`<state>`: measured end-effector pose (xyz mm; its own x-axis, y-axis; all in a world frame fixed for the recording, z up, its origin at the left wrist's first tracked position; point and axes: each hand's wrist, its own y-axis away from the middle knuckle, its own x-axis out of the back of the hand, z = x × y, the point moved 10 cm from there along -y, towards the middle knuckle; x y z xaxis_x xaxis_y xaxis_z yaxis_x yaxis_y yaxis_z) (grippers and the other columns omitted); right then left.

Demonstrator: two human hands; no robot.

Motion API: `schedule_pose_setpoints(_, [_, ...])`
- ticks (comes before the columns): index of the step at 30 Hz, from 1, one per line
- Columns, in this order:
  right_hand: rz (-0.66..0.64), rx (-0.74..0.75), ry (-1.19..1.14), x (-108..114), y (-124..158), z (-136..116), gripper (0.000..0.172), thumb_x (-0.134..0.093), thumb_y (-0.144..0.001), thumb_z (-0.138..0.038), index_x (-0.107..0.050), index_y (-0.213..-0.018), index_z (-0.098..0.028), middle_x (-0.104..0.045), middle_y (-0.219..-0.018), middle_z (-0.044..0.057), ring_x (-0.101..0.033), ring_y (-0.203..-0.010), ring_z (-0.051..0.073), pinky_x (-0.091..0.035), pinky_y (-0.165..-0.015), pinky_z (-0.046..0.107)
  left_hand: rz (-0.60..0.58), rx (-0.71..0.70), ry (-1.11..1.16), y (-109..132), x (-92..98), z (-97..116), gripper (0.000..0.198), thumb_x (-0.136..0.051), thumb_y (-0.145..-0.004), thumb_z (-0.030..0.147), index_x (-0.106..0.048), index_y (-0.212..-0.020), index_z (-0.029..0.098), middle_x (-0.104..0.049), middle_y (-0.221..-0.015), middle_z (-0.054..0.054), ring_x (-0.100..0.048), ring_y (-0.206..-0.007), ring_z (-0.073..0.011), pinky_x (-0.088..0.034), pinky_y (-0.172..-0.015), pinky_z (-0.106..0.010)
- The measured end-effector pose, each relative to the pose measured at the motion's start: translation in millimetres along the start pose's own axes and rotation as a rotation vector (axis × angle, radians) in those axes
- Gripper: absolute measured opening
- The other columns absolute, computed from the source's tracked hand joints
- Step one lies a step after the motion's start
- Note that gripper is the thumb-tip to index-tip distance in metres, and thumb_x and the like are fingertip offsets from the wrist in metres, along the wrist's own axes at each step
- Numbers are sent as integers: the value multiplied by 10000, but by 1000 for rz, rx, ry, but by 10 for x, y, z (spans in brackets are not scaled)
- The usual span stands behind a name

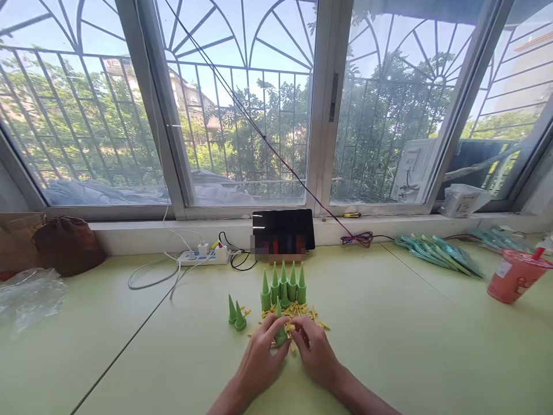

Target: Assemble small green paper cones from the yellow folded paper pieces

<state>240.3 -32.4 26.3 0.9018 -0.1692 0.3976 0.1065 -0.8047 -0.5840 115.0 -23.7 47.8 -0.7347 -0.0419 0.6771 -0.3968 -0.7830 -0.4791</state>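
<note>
My left hand [262, 350] is closed around a green cone-topped piece [280, 334], held upright near the table's middle. Beside it, my right hand [315, 349] pinches a small yellow piece [289, 327] against the green piece's right side. Just beyond my hands lies a loose heap of small yellow pieces [305, 311]. Several green cone-topped pieces [283, 282] stand upright in a cluster behind that heap. Two shorter green cones [237, 316] stand to the left, with a few yellow bits next to them.
A dark-screened tablet [283, 230] leans at the back. A power strip [203, 255] with cables lies left of it. On the right are a red drink cup [516, 276] and green plastic packets [440, 253]. A brown bag [69, 245] and clear plastic [30, 300] lie far left.
</note>
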Motion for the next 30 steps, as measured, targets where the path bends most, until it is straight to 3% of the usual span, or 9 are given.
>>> schedule_pose_setpoints(9, [8, -7, 9, 5, -16, 14, 220, -473, -1049, -350, -637, -1016, -207, -668, -819, 35, -603, -698, 185, -465, -640, 275, 24, -11, -7, -5, 29, 13, 307, -612, -916, 220, -664, -1215, 260, -675, -1048, -66, -701, -836, -197, -593, -698, -271])
schedule_pose_setpoints(18, [9, 1, 4, -14, -26, 21, 192, -477, -1040, -306, -639, -989, -216, -689, -860, 45, -630, -750, 195, -484, -684, 280, 17, -9, 1, 3, 19, -22, 302, -599, -927, 245, -670, -1220, 248, -681, -1056, -90, -709, -917, -224, -611, -806, -320])
schedule_pose_setpoints(21, [11, -14, 19, -39, -35, 35, 195, -488, -1032, -309, -641, -953, -217, -682, -837, 41, -621, -727, 192, -471, -662, 274, 51, -5, 8, 7, 40, -70, 313, -591, -943, 314, -680, -1238, 264, -699, -1073, -102, -720, -893, -233, -625, -762, -318])
schedule_pose_setpoints(24, [9, -41, -1, -82, -43, 83, 172, -501, -1021, -311, -645, -1036, -216, -675, -811, 32, -613, -695, 187, -469, -643, 268, 68, -18, 13, 5, 30, -134, 329, -607, -941, 396, -701, -1229, 269, -710, -1079, -111, -727, -882, -237, -630, -725, -305])
schedule_pose_setpoints(30, [32, 63, 41, -130, -81, 77, 224, -468, -1031, -349, -642, -1029, -208, -688, -842, 49, -624, -700, 191, -474, -657, 274, 109, -31, 17, -14, 15, -314, 367, -584, -950, 485, -720, -1202, 255, -709, -1042, -119, -733, -820, -219, -624, -655, -271])
